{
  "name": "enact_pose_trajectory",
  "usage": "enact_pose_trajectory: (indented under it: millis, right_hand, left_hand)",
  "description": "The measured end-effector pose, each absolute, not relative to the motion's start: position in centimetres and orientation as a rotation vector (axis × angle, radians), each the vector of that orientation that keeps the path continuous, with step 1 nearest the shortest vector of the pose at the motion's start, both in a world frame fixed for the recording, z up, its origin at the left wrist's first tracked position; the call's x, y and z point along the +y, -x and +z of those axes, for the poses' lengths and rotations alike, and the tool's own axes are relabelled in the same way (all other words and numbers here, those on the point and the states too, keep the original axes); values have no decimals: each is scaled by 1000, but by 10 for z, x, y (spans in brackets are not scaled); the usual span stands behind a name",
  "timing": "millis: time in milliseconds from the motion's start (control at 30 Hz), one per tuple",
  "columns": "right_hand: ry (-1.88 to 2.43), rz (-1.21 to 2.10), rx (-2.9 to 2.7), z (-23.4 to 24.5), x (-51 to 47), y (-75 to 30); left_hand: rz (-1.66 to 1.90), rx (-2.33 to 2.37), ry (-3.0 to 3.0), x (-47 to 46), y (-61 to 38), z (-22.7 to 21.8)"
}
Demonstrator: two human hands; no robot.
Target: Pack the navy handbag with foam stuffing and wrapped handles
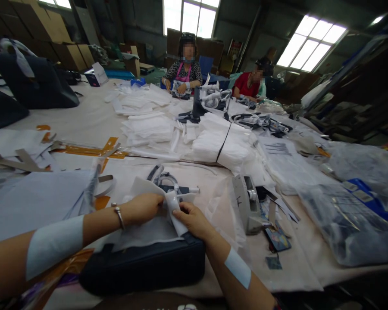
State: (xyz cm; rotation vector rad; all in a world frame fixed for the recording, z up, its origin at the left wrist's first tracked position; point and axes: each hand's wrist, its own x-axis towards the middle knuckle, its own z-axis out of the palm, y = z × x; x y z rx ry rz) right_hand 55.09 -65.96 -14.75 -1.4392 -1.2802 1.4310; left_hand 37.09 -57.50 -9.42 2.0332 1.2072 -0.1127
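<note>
My left hand and my right hand meet over a white fabric sheet that lies on a dark navy bag at the table's near edge. Both hands are closed, pinching a folded flap of the white fabric between them. A bracelet sits on my left wrist. Just beyond the hands lies a black and white strap piece with a plastic handle.
Stacks of white fabric fill the table's middle. A grey tape dispenser stands to the right, clear plastic bags further right. Orange strips and dark bags are on the left. Two people sit at the far end.
</note>
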Motion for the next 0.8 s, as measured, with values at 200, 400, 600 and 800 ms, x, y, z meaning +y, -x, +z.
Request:
enact_pose_trajectory:
  millis: [200, 400, 600, 800]
  right_hand:
    - [1299, 1741, -905, -145, -663, -549]
    - [1230, 1794, -799, -140, -663, -549]
    - [1298, 1734, -747, -133, -664, -548]
    - [1348, 1667, -729, -146, -669, -549]
  left_hand:
    - [-336, 1339, -2608, -546, -315, -45]
    - [-6, 1269, -2832, -566, -296, -52]
    - [-66, 1012, -2223, -600, -350, -80]
    - [-17, 1223, -1422, -590, -374, -98]
